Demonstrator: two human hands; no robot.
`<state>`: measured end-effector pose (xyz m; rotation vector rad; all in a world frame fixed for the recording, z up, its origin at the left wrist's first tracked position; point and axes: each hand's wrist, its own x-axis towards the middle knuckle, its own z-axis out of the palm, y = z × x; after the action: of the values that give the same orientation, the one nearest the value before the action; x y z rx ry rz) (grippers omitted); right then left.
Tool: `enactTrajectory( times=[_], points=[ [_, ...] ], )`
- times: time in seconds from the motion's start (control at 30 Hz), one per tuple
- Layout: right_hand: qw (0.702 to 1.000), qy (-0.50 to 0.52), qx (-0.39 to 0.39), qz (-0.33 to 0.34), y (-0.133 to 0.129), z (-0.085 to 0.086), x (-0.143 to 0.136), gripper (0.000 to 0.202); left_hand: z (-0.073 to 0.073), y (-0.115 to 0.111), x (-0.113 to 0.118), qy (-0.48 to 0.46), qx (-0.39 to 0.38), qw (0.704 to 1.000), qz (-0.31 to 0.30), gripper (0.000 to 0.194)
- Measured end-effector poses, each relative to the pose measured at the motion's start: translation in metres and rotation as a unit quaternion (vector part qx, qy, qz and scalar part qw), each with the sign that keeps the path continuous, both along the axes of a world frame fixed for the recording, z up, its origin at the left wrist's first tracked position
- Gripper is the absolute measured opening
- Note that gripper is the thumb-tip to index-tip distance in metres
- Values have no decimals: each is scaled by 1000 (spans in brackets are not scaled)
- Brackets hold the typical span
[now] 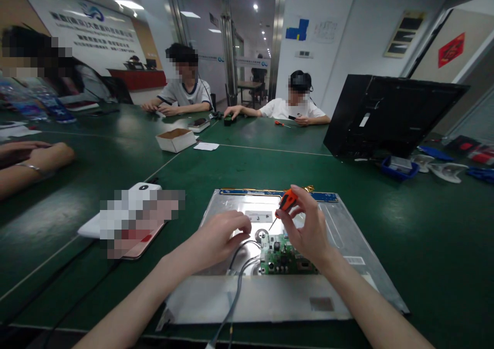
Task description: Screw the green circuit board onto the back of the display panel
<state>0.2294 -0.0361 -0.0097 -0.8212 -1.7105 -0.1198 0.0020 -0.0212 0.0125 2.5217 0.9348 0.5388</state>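
Observation:
My right hand [309, 230] grips an orange and black screwdriver [287, 201], its thin shaft slanting down to the left toward the corner of a green circuit board [283, 256]. The board lies on the back of a silver metal display panel [358, 236], flat on the table in front of me. My left hand [226, 236] hovers over the panel left of the board, fingers curled; whether they hold anything small is hidden. Grey cables [240, 282] run from near the board toward me. A blue strip board [247, 191] lines the panel's far edge.
Phones [127, 220] with cables lie left on the green table [247, 166]. Farther off stand a white box [176, 140], a black monitor casing [389, 115] and a blue tray [399, 169]. Several other people sit around, one person's hands [42, 158] at far left.

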Motion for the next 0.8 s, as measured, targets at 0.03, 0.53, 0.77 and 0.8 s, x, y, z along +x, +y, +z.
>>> enactTrajectory(
  times=[0.03, 0.53, 0.77, 0.8],
  points=[
    [1000, 1, -2, 1, 0, 0, 0, 55, -1, -7, -1, -9, -12, 1000, 3, 11],
    [998, 37, -30, 38, -11, 2, 1, 58, -28, -50, 22, -75, -126, 989, 36, 9],
    [997, 43, -38, 55, -13, -1, 0, 60, -32, -50, 26, -80, -120, 989, 33, 10],
    [997, 41, -38, 54, -13, -2, 0, 60, -33, -50, 26, -77, -124, 989, 36, 10]
  ],
)
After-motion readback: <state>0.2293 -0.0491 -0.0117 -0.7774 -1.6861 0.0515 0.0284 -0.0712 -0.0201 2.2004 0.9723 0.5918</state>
